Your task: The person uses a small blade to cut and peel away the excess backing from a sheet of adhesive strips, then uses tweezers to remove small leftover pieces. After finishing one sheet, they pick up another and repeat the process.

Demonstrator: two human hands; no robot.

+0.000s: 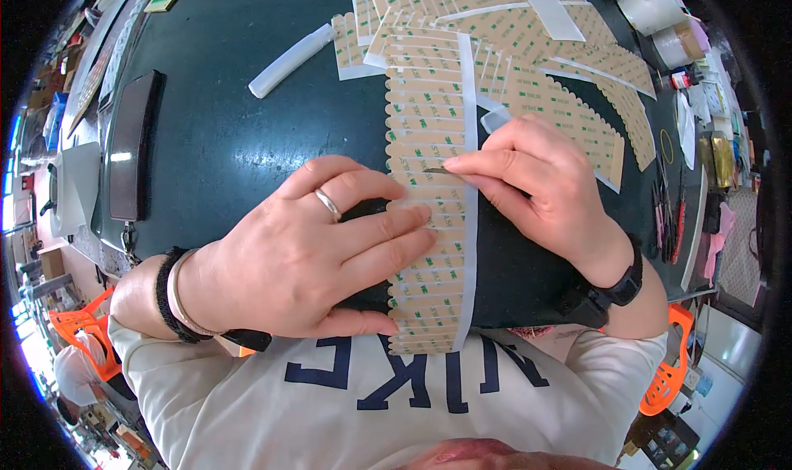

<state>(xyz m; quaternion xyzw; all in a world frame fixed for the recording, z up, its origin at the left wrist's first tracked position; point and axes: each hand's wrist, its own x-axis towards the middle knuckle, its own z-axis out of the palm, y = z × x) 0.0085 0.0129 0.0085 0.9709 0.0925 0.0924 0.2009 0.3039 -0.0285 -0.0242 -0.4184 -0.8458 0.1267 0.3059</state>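
Observation:
A long sheet of tan adhesive strips (425, 107), with green print, a scalloped left edge and a white right margin, lies lengthwise in front of me. My left hand (330, 239) rests on its left side, fingers stretched out and lightly spread, pressing the sheet down. My right hand (528, 173) pinches a thin, dark, pointed metal tool (435, 170) between thumb and fingers. Its tip touches or hovers just over the strips; I cannot tell which. Most of the tool is hidden in the hand. A whitish translucent piece (495, 119) shows behind the right fingers.
More tan adhesive sheets (561, 107) lie overlapping at the far right. A white tube (290, 61) lies left of them. The dark table (214, 123) also carries a dark phone-like case (134, 148) at left. Tweezers-like tools (667, 210) and white containers (650, 8) line the right edge.

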